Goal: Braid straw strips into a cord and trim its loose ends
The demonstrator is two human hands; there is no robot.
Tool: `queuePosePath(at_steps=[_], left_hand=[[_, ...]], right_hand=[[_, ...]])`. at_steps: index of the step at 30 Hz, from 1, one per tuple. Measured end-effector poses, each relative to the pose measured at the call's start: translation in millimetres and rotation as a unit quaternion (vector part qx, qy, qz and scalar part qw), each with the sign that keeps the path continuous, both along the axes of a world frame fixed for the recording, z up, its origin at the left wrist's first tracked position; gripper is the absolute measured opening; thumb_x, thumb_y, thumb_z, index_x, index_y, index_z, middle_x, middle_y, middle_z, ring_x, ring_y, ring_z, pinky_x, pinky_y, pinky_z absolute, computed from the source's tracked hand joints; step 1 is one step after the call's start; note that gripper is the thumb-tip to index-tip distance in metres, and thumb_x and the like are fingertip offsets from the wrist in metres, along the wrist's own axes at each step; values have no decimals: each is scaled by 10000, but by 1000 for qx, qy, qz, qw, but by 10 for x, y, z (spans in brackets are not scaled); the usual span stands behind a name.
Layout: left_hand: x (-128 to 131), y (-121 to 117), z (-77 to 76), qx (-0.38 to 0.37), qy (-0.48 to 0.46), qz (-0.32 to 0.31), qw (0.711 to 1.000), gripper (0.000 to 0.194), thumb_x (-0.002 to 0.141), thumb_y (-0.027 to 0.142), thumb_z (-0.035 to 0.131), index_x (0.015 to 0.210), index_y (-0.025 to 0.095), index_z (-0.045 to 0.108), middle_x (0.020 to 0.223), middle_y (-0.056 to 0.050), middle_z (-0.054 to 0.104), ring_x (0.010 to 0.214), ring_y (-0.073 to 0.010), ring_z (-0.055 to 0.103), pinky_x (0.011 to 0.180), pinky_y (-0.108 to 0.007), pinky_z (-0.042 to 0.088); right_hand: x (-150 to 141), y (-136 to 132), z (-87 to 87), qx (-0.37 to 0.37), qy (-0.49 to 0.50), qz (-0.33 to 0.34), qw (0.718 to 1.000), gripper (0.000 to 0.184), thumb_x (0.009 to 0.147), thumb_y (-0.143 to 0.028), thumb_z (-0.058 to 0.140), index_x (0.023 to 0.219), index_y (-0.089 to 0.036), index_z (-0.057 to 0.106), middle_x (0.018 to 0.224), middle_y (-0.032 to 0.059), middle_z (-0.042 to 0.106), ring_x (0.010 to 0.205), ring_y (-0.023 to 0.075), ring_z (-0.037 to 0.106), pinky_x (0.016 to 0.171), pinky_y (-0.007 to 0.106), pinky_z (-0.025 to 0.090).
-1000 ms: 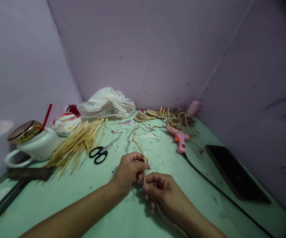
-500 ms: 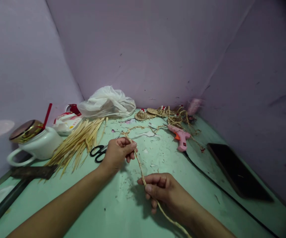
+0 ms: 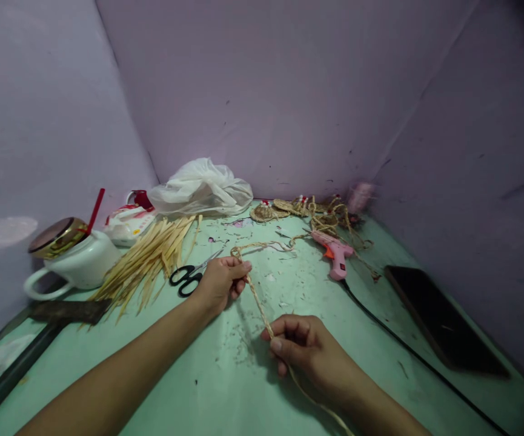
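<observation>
Pale lilac walls [image 3: 266,91] are enclosing a mint-green tabletop [image 3: 166,375]. One twisted, straw-coloured fibre cord [image 3: 258,300] is running between two hands: the left hand [image 3: 223,280] is pinching it with closed fingers, and the right hand [image 3: 305,345], nearer the viewer, is holding it between thumb and curled fingers. Its near end is trailing past the lower picture edge.

One pair of black-handled metal scissors [image 3: 195,270] is lying just beside the left hand. One pink glue gun [image 3: 334,251] is resting farther right, its black cable [image 3: 398,340] bordering the right hand's side; one flat black rectangular device [image 3: 443,321] is lying beyond it. Many pale dry strips [image 3: 152,254], too overlapped to count, are spreading near one white handled pot [image 3: 84,263]. One crumpled white plastic bag [image 3: 207,188] is sitting by the back wall. Room is opening between the forearms.
</observation>
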State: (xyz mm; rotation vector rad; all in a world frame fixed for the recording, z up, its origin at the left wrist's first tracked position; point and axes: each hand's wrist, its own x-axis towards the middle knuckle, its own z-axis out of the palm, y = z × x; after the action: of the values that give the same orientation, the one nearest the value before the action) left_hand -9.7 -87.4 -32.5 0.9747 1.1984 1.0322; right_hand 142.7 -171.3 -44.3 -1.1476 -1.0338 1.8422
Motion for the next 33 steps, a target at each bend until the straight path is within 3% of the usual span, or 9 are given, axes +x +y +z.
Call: queuePosePath(at_steps=[4,8,11,17,20,23,27,30,33], left_hand=[[15,-47,34,24,17,13,999,279,571,311,679,530,149,455,381,44,480,279,-31,341,262,-140,213],[99,-142,32,41,45,8,998,251,596,292,664,557,155,457,370,58,471,279,-38,353,268,-142,244],[160,-199,25,47,46,0,998,235,611,292,651,570,154,466,398,50,494,296,-43,373,272,-145,261],[222,-221,9,-46,41,-39,997,211,627,219,620,508,147,461,303,56,415,233,-37,287,248,-154,174],[184,-181,2,-60,8,-60,996,190,637,210,608,515,127,490,341,35,446,250,-33,302,265,-155,179],[89,-132,34,-58,-48,-83,994,119,632,182,609,711,98,579,601,-23,598,336,-19,376,300,-139,216],[-51,-76,117,-77,-218,-117,966,368,629,106,556,997,117,564,915,-85,617,403,-9,392,323,-128,215],[-169,22,178,-60,-305,-74,948,353,699,147,509,1050,139,534,951,-87,605,392,-13,375,316,-132,230],[-328,165,303,-30,-319,3,947,253,753,134,467,995,129,542,759,-33,597,329,-6,302,285,-128,202]], right_hand=[[-7,-10,48,-23,9,16,1000,255,518,-311,742,618,-124,598,482,-43,513,369,49,436,408,196,316],[-2,-9,66,-42,81,35,995,349,527,-299,761,784,-123,605,625,13,604,461,80,526,496,229,396],[3,3,54,-66,91,13,994,368,571,-340,738,833,-119,606,589,9,598,434,82,519,489,236,401],[8,-71,65,59,-32,-34,997,244,661,-348,672,700,-108,663,533,4,579,439,62,483,465,195,354],[-7,-92,56,67,-38,-2,997,258,683,-367,648,708,-110,660,523,-4,566,429,59,473,458,192,344],[-29,-74,35,34,-46,12,998,271,686,-377,640,693,-106,638,506,-14,546,407,49,452,443,185,324],[-40,-61,27,25,-53,9,998,289,679,-387,637,693,-99,626,499,-16,543,390,42,437,426,179,305],[-42,-81,22,15,-55,32,998,305,642,-394,658,662,-92,619,479,-14,537,377,47,435,415,184,305],[-50,-95,-3,0,-47,70,996,331,615,-412,669,663,-87,622,472,-11,536,376,56,446,412,192,326]])
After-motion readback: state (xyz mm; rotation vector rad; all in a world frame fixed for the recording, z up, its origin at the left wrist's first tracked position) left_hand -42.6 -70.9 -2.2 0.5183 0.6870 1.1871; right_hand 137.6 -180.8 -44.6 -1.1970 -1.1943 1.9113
